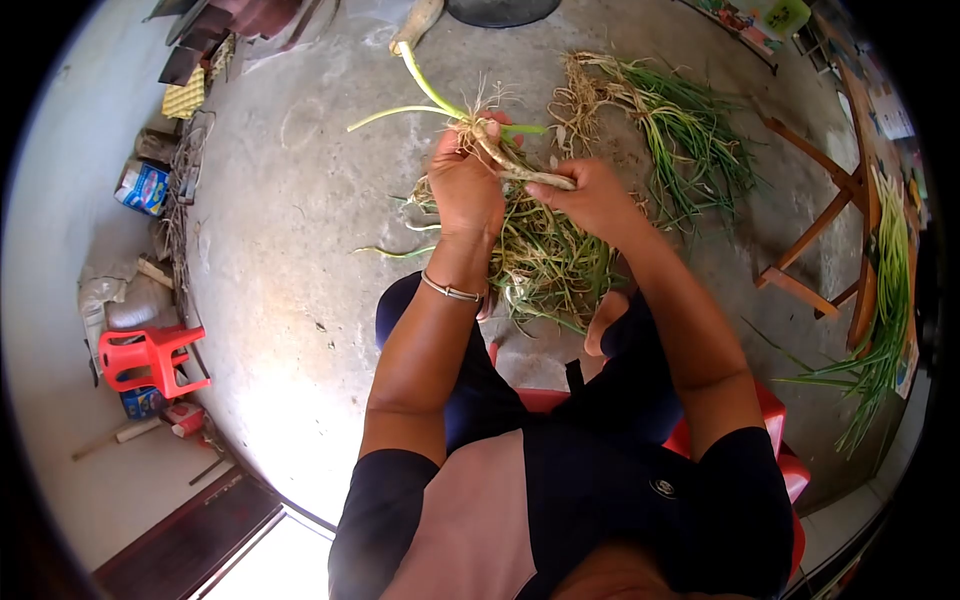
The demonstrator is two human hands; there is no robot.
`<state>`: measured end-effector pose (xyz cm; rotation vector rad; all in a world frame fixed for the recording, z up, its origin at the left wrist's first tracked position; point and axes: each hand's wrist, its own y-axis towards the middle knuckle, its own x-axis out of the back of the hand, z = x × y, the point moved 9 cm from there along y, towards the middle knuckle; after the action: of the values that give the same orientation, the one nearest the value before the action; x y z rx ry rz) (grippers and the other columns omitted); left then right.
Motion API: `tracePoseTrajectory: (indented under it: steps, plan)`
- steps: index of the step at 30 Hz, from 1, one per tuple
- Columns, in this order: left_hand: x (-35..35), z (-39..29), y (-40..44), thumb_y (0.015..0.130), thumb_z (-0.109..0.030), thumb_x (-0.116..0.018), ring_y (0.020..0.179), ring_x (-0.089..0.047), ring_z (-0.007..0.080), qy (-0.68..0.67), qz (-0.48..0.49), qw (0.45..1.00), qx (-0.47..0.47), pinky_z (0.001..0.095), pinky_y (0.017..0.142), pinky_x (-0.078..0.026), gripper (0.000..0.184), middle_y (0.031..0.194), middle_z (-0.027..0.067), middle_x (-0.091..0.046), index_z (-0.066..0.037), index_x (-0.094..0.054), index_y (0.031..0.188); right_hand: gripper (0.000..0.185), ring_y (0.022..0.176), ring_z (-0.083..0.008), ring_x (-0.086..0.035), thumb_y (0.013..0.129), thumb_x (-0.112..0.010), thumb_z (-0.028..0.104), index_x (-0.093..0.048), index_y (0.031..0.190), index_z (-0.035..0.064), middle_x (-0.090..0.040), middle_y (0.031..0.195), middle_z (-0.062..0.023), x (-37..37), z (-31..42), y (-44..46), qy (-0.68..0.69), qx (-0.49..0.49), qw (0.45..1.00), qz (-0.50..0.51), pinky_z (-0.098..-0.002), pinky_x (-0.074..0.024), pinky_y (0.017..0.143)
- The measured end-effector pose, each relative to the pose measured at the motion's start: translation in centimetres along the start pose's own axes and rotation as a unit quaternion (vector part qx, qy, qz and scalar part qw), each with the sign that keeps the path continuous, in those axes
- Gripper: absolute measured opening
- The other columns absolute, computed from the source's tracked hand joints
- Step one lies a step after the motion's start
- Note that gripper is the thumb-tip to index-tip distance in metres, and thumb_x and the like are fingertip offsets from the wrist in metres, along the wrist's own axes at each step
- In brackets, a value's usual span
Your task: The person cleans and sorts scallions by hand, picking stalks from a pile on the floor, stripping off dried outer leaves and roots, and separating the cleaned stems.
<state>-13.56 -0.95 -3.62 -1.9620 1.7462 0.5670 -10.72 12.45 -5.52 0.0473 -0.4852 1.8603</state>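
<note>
Towards three o'clock, wooden table. Between one and two, bundle of green-leaved stalks. Near centre, tangled heap of stalks. At twelve, rooted plant with pale shoots; left hand gripping it near root end, right hand pinching brownish strip, probably dry leaf.

Scallion clump — raised above the floor, held at its root end by the left hand. Thin, pale roots fan outward in a tangle. Two pale-green stalks project to the left side, one angled forward, the other nearly level; a short green length shows to the right. A brownish, dry-looking strip extends rightward — its far end pinched by the right hand.
</note>
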Motion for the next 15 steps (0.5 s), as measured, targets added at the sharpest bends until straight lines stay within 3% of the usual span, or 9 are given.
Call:
tracePoseTrajectory:
  steps: [5,7,8,11,12,14,15]
  plan:
    - [-0.7,0.0,-0.3,0.087,-0.006,-0.049,0.086,-0.058,0.0217,-0.019,0.019,1.000,-0.002,0.0380,0.074,-0.052,0.013,0.094,0.0108,-0.058,-0.002,-0.053,0.099,0.026,0.050,-0.0055,-0.044,0.075,-0.067,0.026,-0.062,0.070,0.0004,-0.050,0.053,0.0004,0.2,-1.4,0.8,0.006,0.029,0.999,-0.042,-0.0241,-0.0340,0.045]
    - [-0.3,0.0,-0.1,0.087,-0.005,-0.050,0.083,-0.058,0.0207,-0.042,-0.004,0.999,-0.008,0.0358,0.072,-0.052,0.013,0.092,0.0102,-0.058,-0.002,-0.053,0.099,0.014,0.045,-0.0024,-0.037,0.079,-0.064,0.019,-0.063,0.080,0.0052,-0.052,0.060,0.0050,1.2,-0.8,0.9,0.204,0.089,0.971,-0.090,-0.0196,-0.0296,0.042]
    - [0.1,-0.2,0.0,0.086,-0.004,-0.050,0.081,-0.058,0.0196,-0.066,-0.026,0.997,-0.017,0.0336,0.070,-0.052,0.013,0.091,0.0096,-0.059,-0.001,-0.054,0.099,0.014,0.045,-0.0024,-0.037,0.079,-0.064,0.019,-0.063,0.080,0.0052,-0.052,0.060,0.0050,1.7,-0.5,0.9,0.204,0.089,0.971,-0.090,-0.0196,-0.0296,0.042]
    - [2.2,-2.7,0.7,0.087,-0.005,-0.048,0.089,-0.057,0.0210,-0.074,-0.074,0.993,-0.057,0.0386,0.079,-0.051,0.014,0.095,0.0098,-0.058,-0.002,-0.053,0.100,0.016,0.041,-0.0019,-0.032,0.081,-0.062,0.020,-0.064,0.086,0.0052,-0.053,0.062,0.0048,5.1,-0.5,0.2,0.312,0.081,0.940,-0.111,-0.0175,-0.0249,0.039]
    - [3.1,-3.9,0.8,0.088,-0.005,-0.048,0.090,-0.057,0.0215,-0.078,-0.096,0.988,-0.089,0.0396,0.081,-0.050,0.014,0.096,0.0098,-0.057,-0.002,-0.052,0.100,0.016,0.041,-0.0019,-0.032,0.081,-0.062,0.020,-0.064,0.086,0.0052,-0.053,0.062,0.0048,6.3,0.1,-0.3,0.312,0.083,0.940,-0.110,-0.0175,-0.0249,0.039]
    - [4.0,-5.4,1.1,0.088,-0.006,-0.048,0.092,-0.056,0.0220,-0.071,-0.096,0.987,-0.112,0.0406,0.081,-0.050,0.015,0.097,0.0099,-0.057,-0.002,-0.051,0.102,0.020,0.048,-0.0054,-0.038,0.076,-0.066,0.021,-0.066,0.091,0.0066,-0.056,0.064,0.0041,8.1,-0.4,-1.1,0.082,-0.045,0.993,-0.075,-0.0202,-0.0334,0.048]
    - [4.4,-6.2,1.1,0.088,-0.007,-0.048,0.095,-0.055,0.0235,-0.056,-0.101,0.985,-0.131,0.0435,0.084,-0.048,0.017,0.099,0.0109,-0.056,-0.002,-0.050,0.104,0.025,0.047,-0.0050,-0.037,0.074,-0.068,0.024,-0.066,0.094,0.0090,-0.055,0.063,0.0039,8.5,-0.7,-0.6,0.042,0.003,0.996,-0.079,-0.0216,-0.0308,0.045]
